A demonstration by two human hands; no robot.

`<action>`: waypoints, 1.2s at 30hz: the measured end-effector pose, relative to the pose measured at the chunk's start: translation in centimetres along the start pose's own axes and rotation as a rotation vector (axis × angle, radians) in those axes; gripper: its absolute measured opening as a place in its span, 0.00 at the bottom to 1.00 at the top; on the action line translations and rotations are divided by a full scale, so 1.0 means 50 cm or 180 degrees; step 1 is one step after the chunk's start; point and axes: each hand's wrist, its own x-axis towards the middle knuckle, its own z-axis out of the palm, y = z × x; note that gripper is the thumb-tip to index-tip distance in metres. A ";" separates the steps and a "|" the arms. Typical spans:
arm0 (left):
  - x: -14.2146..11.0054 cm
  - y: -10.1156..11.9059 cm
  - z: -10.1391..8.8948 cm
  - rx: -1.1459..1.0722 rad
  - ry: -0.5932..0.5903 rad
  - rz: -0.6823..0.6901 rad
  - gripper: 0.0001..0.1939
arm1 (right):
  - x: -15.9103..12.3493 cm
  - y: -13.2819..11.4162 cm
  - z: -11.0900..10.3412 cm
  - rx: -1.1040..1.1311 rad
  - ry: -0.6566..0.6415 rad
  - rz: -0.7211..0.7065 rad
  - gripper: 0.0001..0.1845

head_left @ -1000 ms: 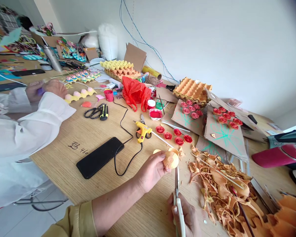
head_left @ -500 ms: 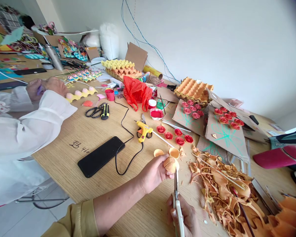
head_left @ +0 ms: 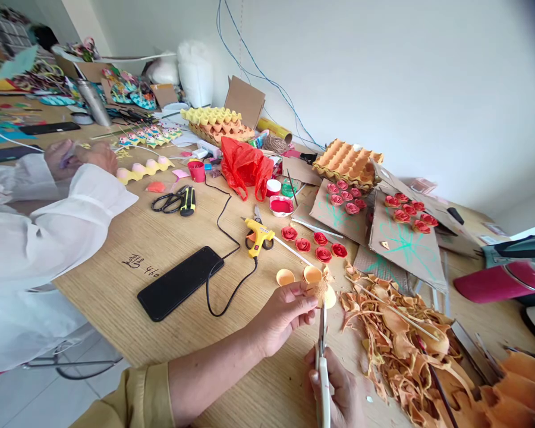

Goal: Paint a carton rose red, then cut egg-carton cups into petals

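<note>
My left hand (head_left: pixel 283 312) pinches a small orange egg-carton cup (head_left: pixel 323 292) above the wooden table (head_left: pixel 129 238). My right hand (head_left: pixel 336 392), at the bottom edge, grips white-handled scissors (head_left: pixel 322 362) whose blades point up at the cup. Two cut orange cups (head_left: pixel 285 277) lie on the table just beyond my left hand. A heap of orange carton trimmings (head_left: pixel 401 333) lies to the right of both hands.
A yellow glue gun (head_left: pixel 258 233), black phone (head_left: pixel 181 291) with cable, red paper roses (head_left: pixel 314 242), cardboard panels with roses (head_left: pixel 405 235), egg trays (head_left: pixel 348 160), a red bag (head_left: pixel 245 166) and black scissors (head_left: pixel 172 202) crowd the table. A person in white sleeves (head_left: pixel 49 238) works at left.
My left hand has turned the cup, so its rim now faces sideways. The scissors stay under it. The person on the left shifted their hands slightly.
</note>
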 end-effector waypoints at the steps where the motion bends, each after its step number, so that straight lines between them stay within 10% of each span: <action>1: -0.001 0.000 0.000 0.0044 0.0019 0.0056 0.20 | 0.001 0.002 -0.002 -0.0033 -0.0008 -0.0025 0.25; 36: -0.010 -0.008 0.003 0.0165 -0.0291 0.0091 0.18 | 0.001 0.006 -0.019 -0.0363 0.0004 -0.0263 0.24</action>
